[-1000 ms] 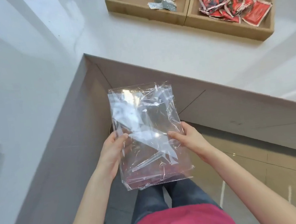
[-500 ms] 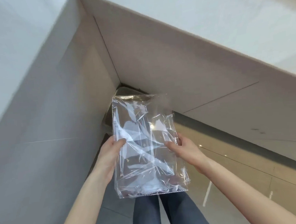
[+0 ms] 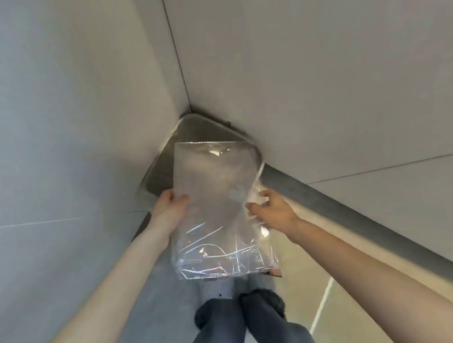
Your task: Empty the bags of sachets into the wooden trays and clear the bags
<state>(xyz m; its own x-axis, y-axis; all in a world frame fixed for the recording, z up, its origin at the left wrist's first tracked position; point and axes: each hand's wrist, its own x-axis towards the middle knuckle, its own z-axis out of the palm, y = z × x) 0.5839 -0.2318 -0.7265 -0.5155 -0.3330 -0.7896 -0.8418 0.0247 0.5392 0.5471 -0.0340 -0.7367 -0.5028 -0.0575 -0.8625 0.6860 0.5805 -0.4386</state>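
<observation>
An empty clear plastic bag (image 3: 218, 213) hangs flat between both hands, low down near the floor. My left hand (image 3: 169, 207) pinches its left edge and my right hand (image 3: 269, 207) grips its right edge. The bag's far end reaches over the open mouth of a grey bin (image 3: 169, 160) that stands in the corner where two counter fronts meet. The wooden trays and sachets are out of view.
White counter panels (image 3: 321, 79) rise on the left and right and close in the corner. My legs in blue jeans (image 3: 246, 332) stand on the floor below the bag. A dark plinth strip (image 3: 363, 230) runs along the right counter's base.
The view has swung down from the worktop to the floor corner. Both hands have carried the bag lower and forward, over the bin. The trays have left the view.
</observation>
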